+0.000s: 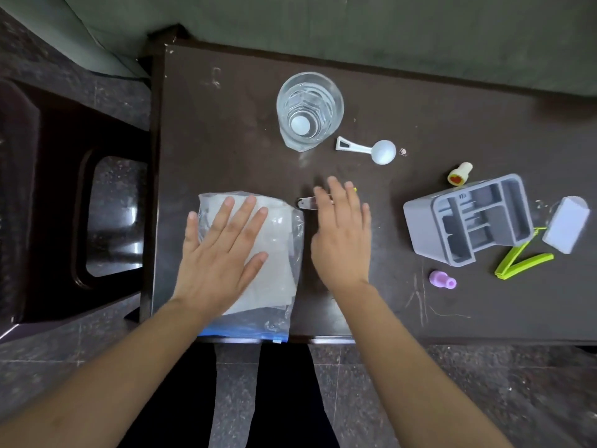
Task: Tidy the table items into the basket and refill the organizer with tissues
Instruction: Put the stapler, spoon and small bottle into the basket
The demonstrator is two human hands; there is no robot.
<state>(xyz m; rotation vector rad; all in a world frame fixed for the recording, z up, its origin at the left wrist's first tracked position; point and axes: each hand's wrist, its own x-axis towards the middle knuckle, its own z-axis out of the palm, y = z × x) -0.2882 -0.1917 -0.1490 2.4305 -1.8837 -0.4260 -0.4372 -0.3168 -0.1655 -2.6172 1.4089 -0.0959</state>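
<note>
A clear plastic bag of white tissues [258, 253], blue-edged at its near end, lies at the desk's [226, 140] 7 o'clock edge. The left hand [219, 250] presses flat on it, fingers spread. The right hand [342, 231], fingers straight and together, covers a metal clip [307, 202]. The grey organizer [468, 221] lies tipped at 3 o'clock.

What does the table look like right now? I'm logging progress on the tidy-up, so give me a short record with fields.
left hand: flat, pressing the clear bag of tissues
right hand: open, fingers over a metal clip
organizer: grey, tipped on its side, compartments look empty
loose items: glass tumbler, white scoop, heart stamp, purple cap, green clip
basket: not in view
</note>
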